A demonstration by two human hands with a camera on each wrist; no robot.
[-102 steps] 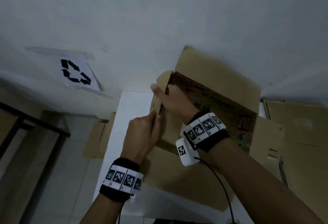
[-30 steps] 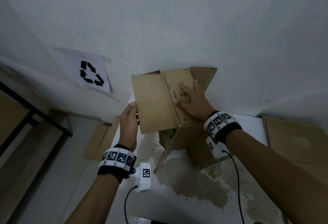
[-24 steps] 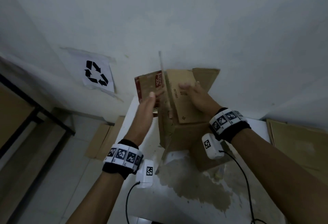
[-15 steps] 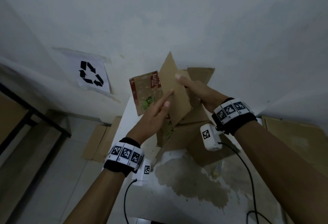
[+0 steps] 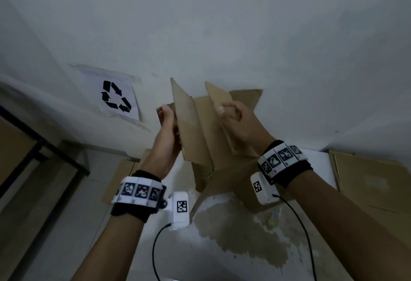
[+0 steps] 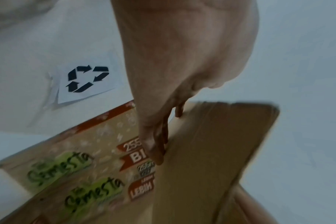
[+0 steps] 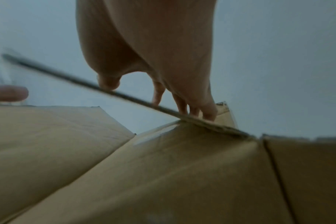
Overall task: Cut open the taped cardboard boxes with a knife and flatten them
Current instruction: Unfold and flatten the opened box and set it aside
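A brown cardboard box with red and green printing [image 5: 209, 147] stands opened on the white, stained tabletop [image 5: 233, 247], close to the pale wall, its plain flaps spread upward and outward. Nothing can be made out inside it; the flaps and hands cover the opening.

The left hand [image 5: 165, 138] has its grip on the left flap, fingers [image 6: 155, 145] curled behind the panel against the printed side, thumb up along the front edge. The right hand [image 5: 239, 122] is clamped on the right flap, thumb on the near face and fingers [image 7: 207, 112] hooked over its thin edge. Both flaps stand tilted, the box held between the two hands.

A white paper sheet with a black recycling symbol [image 5: 115, 96] is taped to the wall left of the box. Flat brown cardboard sheets [image 5: 373, 182] lie at the right edge of the tabletop, and another flattened brown cardboard piece [image 5: 120, 176] rests on the floor beside the tabletop's left side.
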